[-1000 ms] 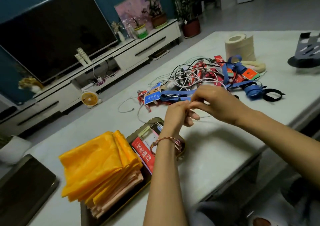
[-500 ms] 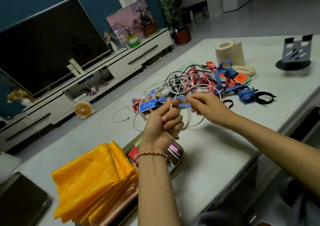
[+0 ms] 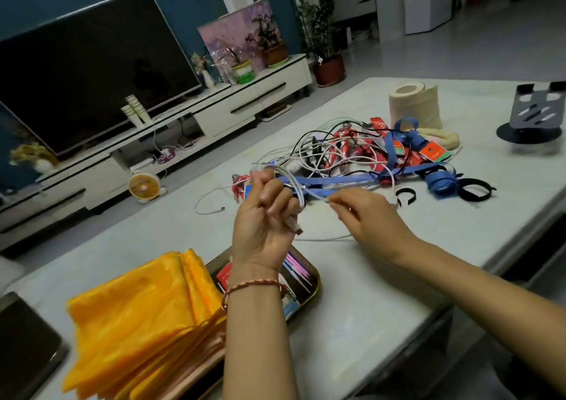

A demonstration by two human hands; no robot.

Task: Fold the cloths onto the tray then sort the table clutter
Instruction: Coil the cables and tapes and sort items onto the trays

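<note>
A stack of folded yellow cloths (image 3: 137, 317) lies on a dark tray (image 3: 312, 280) at the lower left, with cards beside it in the tray. My left hand (image 3: 263, 222) is raised above the tray, closed around loops of a white cable (image 3: 294, 182) whose plug sticks out by my fingers. My right hand (image 3: 364, 219) pinches the same cable a little to the right, its slack trailing on the table. Behind them lies a tangled pile of cables, blue lanyards and red tags (image 3: 355, 154).
A paper roll (image 3: 413, 105) stands behind the pile, a black stand (image 3: 530, 118) at the far right, and black loops (image 3: 471, 190) right of the pile. A dark flat device (image 3: 24, 347) lies at the lower left. The table edge runs along the right.
Both hands have lifted the white cable clear of the pile, and more loops now sit in my left hand. My right hand has slid further along the cable.
</note>
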